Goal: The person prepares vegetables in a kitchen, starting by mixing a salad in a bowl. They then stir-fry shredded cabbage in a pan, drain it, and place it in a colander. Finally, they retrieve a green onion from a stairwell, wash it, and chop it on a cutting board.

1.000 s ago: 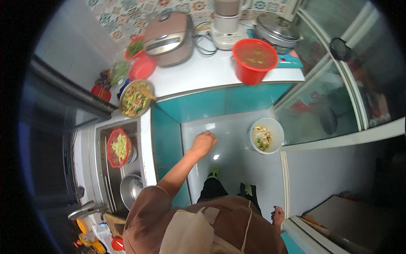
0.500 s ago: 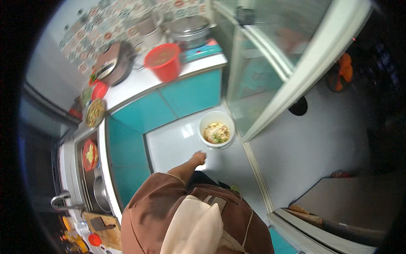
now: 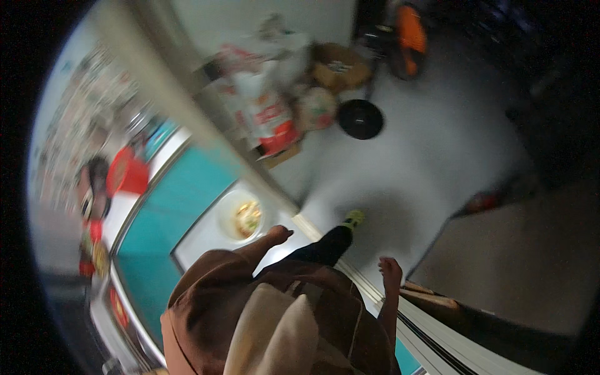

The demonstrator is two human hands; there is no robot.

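Note:
My left hand (image 3: 279, 235) hangs in front of my body near a white bucket (image 3: 226, 215) on the floor, apart from it. Most of its fingers are hidden or blurred, and I see nothing held. Inside the bucket lies mixed food waste (image 3: 249, 219), pale with some green. Off to the right, my right hand (image 3: 390, 272) hangs beside my body, fingers loosely bent and apart, holding nothing. My foot in a yellow-green shoe (image 3: 354, 218) is past the door track (image 3: 309, 227).
A door frame (image 3: 206, 119) stands at the left. Beyond it are plastic bags (image 3: 265, 115), a cardboard box (image 3: 340, 65), a round black object (image 3: 360, 119) and something orange (image 3: 410, 40). A large brown panel (image 3: 512, 256) is at right. Teal cabinets (image 3: 165, 212) carry a red bucket (image 3: 128, 174).
My view has turned right, so the counter and white bucket sit farther left. My right hand and my foot, stepping over the track, have come into view. The bags beyond the door now show.

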